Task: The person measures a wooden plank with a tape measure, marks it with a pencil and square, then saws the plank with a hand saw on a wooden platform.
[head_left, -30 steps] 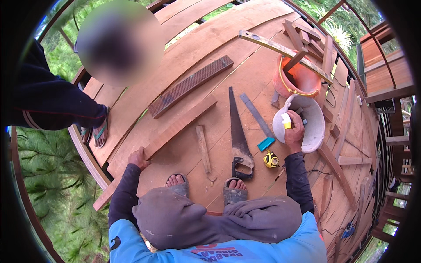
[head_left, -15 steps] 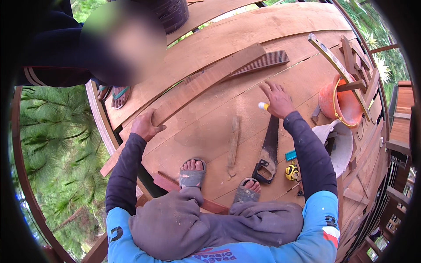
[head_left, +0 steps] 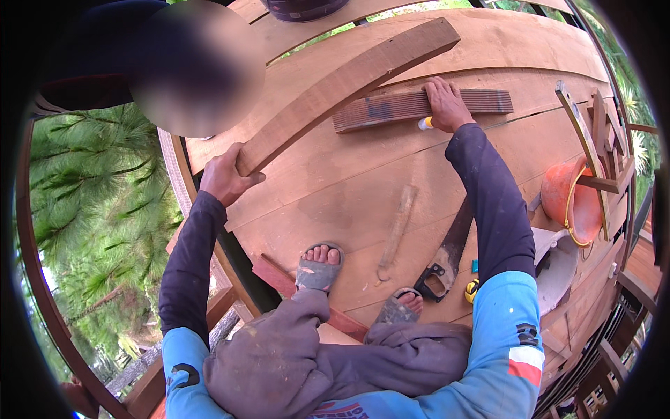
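Note:
My left hand (head_left: 227, 178) grips the near end of a long reddish-brown wooden plank (head_left: 349, 77), which slants up to the right with its far end lifted off the boards. Over a shorter grooved wooden board (head_left: 387, 106) lying on the floor boards, my right hand (head_left: 448, 103) bends its fingers across the far edge. A small white-and-yellow thing (head_left: 425, 123) shows at my right thumb; I cannot make out what it is. Closer to my feet lie a handsaw (head_left: 447, 258) with a black handle and a thin wooden stick (head_left: 398, 230).
At the right stand an orange bucket (head_left: 558, 192), a pale container (head_left: 555, 272) and a spirit level (head_left: 583, 143) leaning among wood offcuts. A yellow tape measure (head_left: 472, 290) lies partly behind my right arm. Another person (head_left: 105, 52) is at the upper left, beside the platform edge.
The plank's far end has swung up and away, uncovering the grooved board. My right hand has moved from open air down onto that board. My view has shifted slightly.

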Tool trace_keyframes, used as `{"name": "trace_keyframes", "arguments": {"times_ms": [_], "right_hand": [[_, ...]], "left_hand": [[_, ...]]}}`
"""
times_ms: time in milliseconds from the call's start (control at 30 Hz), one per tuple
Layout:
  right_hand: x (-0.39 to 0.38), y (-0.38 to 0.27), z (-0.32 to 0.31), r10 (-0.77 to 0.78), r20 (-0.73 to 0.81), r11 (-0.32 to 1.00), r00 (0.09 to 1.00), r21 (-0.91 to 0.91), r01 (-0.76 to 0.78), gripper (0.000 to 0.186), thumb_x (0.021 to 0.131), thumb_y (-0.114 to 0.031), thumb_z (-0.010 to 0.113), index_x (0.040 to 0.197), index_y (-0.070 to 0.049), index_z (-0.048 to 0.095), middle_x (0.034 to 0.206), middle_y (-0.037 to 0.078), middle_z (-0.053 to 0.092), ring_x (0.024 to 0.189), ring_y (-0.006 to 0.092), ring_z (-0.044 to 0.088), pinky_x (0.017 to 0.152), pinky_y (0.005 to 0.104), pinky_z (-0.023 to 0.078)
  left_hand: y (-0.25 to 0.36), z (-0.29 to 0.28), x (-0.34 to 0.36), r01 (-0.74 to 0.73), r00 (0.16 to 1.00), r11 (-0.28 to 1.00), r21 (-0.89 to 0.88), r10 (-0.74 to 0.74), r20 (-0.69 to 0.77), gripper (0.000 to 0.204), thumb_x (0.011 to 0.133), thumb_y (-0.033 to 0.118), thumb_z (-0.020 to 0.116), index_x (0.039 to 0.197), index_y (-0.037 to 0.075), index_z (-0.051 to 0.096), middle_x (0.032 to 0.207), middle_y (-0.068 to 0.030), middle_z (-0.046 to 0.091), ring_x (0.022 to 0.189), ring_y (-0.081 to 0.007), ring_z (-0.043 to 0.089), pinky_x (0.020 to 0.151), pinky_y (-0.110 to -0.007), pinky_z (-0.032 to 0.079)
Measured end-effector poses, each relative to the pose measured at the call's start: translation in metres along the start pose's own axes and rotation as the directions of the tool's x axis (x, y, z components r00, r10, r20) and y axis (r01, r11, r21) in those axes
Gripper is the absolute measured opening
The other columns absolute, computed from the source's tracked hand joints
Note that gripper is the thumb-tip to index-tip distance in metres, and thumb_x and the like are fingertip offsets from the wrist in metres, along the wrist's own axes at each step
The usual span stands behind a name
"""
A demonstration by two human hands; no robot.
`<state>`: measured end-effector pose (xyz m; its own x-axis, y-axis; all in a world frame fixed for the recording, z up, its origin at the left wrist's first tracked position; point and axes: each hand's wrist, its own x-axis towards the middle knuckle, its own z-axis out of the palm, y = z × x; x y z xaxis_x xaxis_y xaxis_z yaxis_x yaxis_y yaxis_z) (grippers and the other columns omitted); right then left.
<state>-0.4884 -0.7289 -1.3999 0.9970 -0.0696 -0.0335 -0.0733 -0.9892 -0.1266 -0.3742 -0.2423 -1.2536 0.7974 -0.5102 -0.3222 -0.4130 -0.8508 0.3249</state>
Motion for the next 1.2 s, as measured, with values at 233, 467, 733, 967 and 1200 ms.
{"name": "trace_keyframes", "arguments": {"times_ms": [233, 467, 733, 967, 1200], "right_hand": [[0.007, -0.024, -0.019, 0.010, 0.145, 0.996, 0.989, 0.082, -0.023, 0.053, 0.074, -0.020, 0.086, 0.112, -0.004, 0.053, 0.115, 0.016, 0.063, 0.115, 0.0359, 0.060, 0.100, 0.0459, 0.046], [0.008, -0.113, -0.035, 0.119, 0.081, 0.961, 0.990, 0.241, -0.135, 0.066, 0.074, -0.045, 0.089, 0.110, 0.001, 0.058, 0.107, 0.020, 0.066, 0.107, 0.0374, 0.065, 0.094, 0.0466, 0.050], [0.013, -0.220, -0.011, 0.330, 0.176, 0.841, 0.928, 0.391, -0.373, 0.075, 0.075, -0.049, 0.088, 0.113, 0.007, 0.058, 0.110, 0.024, 0.067, 0.109, 0.0381, 0.065, 0.092, 0.0464, 0.054], [-0.030, -0.223, 0.027, 0.311, 0.042, 0.784, 0.950, 0.554, -0.281, 0.061, 0.080, -0.023, 0.083, 0.128, 0.003, 0.057, 0.124, 0.024, 0.061, 0.118, 0.0394, 0.060, 0.097, 0.0466, 0.051], [-0.144, -0.157, 0.006, 0.102, 0.112, 0.757, 0.988, 0.635, -0.150, 0.046, 0.082, -0.005, 0.071, 0.126, -0.002, 0.060, 0.127, 0.016, 0.060, 0.114, 0.0361, 0.062, 0.100, 0.0431, 0.051]], "left_hand": [[-0.006, -0.004, 0.005, -0.012, 1.000, 0.999, 0.053, 0.012, -0.004, 0.074, 0.072, 0.043, 0.087, 0.127, 0.001, 0.059, 0.093, -0.0282, 0.072, 0.092, -0.0446, 0.071, 0.085, -0.048, 0.055], [0.009, -0.008, 0.044, -0.061, 0.998, 0.997, 0.053, 0.062, -0.022, 0.075, 0.073, 0.043, 0.085, 0.127, -0.001, 0.058, 0.093, -0.0287, 0.070, 0.094, -0.0459, 0.069, 0.085, -0.050, 0.052], [0.026, 0.003, 0.097, -0.136, 0.991, 0.980, 0.146, 0.135, 0.016, 0.074, 0.073, 0.040, 0.084, 0.131, 0.000, 0.059, 0.103, -0.0279, 0.071, 0.101, -0.0445, 0.068, 0.090, -0.051, 0.051], [0.044, 0.036, 0.127, -0.215, 0.969, 0.968, 0.129, 0.196, 0.149, 0.071, 0.073, 0.041, 0.084, 0.126, 0.000, 0.063, 0.110, -0.0268, 0.071, 0.106, -0.0431, 0.068, 0.092, -0.048, 0.052], [0.049, 0.049, 0.135, -0.170, 0.983, 0.978, 0.119, 0.159, 0.094, 0.065, 0.074, 0.036, 0.085, 0.125, 0.002, 0.063, 0.113, -0.0241, 0.072, 0.110, -0.0416, 0.067, 0.094, -0.049, 0.052]]}}
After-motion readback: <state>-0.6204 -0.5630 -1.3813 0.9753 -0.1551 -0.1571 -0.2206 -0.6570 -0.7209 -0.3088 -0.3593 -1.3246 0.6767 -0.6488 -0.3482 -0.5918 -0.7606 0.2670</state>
